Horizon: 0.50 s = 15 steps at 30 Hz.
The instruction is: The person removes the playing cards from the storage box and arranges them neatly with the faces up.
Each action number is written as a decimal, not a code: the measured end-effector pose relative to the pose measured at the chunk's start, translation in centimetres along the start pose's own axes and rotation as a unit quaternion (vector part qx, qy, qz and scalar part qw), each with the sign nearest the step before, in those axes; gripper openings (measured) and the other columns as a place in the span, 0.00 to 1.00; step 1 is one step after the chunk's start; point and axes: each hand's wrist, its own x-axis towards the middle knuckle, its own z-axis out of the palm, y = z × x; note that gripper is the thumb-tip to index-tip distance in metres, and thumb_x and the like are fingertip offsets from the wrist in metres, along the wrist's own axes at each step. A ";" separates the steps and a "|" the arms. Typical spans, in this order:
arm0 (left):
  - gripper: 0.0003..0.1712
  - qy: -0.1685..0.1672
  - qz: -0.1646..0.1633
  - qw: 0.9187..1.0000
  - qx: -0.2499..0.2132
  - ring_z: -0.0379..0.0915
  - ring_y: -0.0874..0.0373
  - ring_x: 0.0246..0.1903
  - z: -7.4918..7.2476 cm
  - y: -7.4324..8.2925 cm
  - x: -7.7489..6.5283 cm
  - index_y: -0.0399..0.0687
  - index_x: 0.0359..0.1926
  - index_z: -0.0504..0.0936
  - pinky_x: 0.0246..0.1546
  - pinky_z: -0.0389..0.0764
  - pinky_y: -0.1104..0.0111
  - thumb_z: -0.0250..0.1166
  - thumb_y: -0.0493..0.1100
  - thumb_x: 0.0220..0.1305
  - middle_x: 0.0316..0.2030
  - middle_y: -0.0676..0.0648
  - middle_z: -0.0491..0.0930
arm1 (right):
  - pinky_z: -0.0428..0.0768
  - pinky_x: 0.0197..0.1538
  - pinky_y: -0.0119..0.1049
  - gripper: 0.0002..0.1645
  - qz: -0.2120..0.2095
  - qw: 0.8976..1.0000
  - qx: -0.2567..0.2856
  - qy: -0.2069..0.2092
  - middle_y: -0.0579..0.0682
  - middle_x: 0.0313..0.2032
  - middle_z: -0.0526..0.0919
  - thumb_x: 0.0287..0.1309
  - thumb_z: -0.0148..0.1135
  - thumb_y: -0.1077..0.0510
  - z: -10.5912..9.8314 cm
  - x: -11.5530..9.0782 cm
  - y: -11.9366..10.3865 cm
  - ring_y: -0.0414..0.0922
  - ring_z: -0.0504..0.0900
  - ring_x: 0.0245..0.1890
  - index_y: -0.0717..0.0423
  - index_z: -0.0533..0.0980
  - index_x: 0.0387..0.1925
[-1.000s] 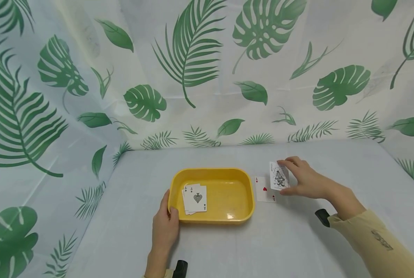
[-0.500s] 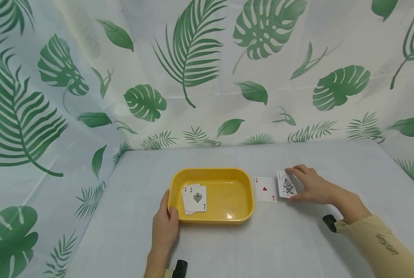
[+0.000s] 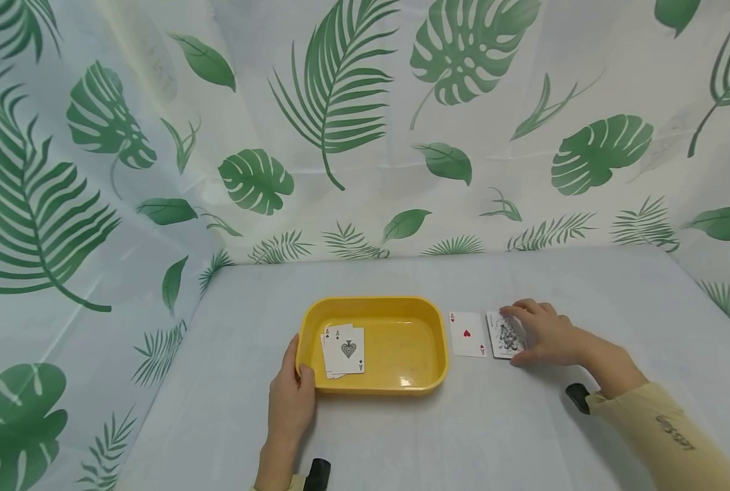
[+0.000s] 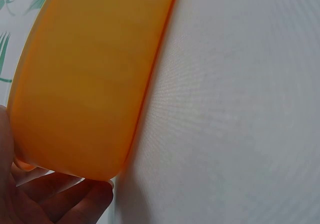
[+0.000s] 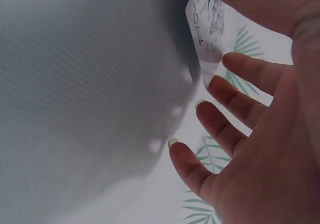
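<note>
1. Two hands work on a grey table (image 3: 401, 436); nearest the camera, the left hand (image 3: 291, 402) holds the near-left corner of the tray (image 3: 438, 354), thumb over the rim and fingers curled against the outer wall. The left wrist view shows those fingers (image 4: 55, 204) under the orange-yellow wall (image 4: 90, 83), a hold that seems meant to keep the tray from sliding.

2. Inside the tray, at its left end, lie a few cards (image 3: 343, 350), face up and slightly fanned, with the ace of spades on top. The rest of the tray floor is bare.

3. Right of the tray, just beside its wall but not touching, the ace of hearts (image 3: 467, 334) lies flat and face up on the table.

4. Further right, the right hand (image 3: 545, 334) pinches the joker (image 3: 504, 335) by its right edge, thumb near and fingers on the far side. That card sits just beside the ace of hearts, low over the table or on it; I cannot tell which. In the right wrist view the joker (image 5: 210, 28) is tilted, and three fingers (image 5: 235, 98) spread loosely below it; holding the edge keeps the face showing.

5. Farthest off, a leaf-print curtain (image 3: 340, 136) closes the back and both sides of the table.
</note>
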 end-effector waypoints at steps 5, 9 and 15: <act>0.33 0.002 -0.001 1.000 0.001 0.76 0.53 0.48 0.0 0.0 0.0 0.42 0.75 0.63 0.58 0.76 0.55 0.51 0.36 0.70 0.67 0.42 0.72 | 0.65 0.50 0.74 0.49 0.007 1.000 -0.003 -0.005 0.66 0.61 0.68 0.40 0.82 0.48 0.2 0.1 -0.2 0.70 0.63 0.59 0.58 0.73 0.64; 0.32 0.006 0.005 1.000 0.002 0.76 0.54 0.47 0.1 -0.1 -0.1 0.41 0.75 0.64 0.58 0.76 0.54 0.51 0.35 0.70 0.67 0.42 0.73 | 0.65 0.49 0.74 0.48 0.009 1.000 -0.007 -0.007 0.66 0.61 0.67 0.40 0.82 0.49 0.2 0.1 -0.3 0.70 0.63 0.59 0.57 0.73 0.64; 0.32 0.008 0.007 1.000 0.003 0.76 0.53 0.47 0.1 0.0 0.0 0.40 0.75 0.64 0.57 0.76 0.53 0.51 0.36 0.70 0.67 0.41 0.72 | 0.65 0.49 0.74 0.48 0.012 1.000 -0.010 -0.009 0.66 0.62 0.67 0.40 0.82 0.49 0.1 0.1 -0.3 0.70 0.63 0.59 0.58 0.73 0.64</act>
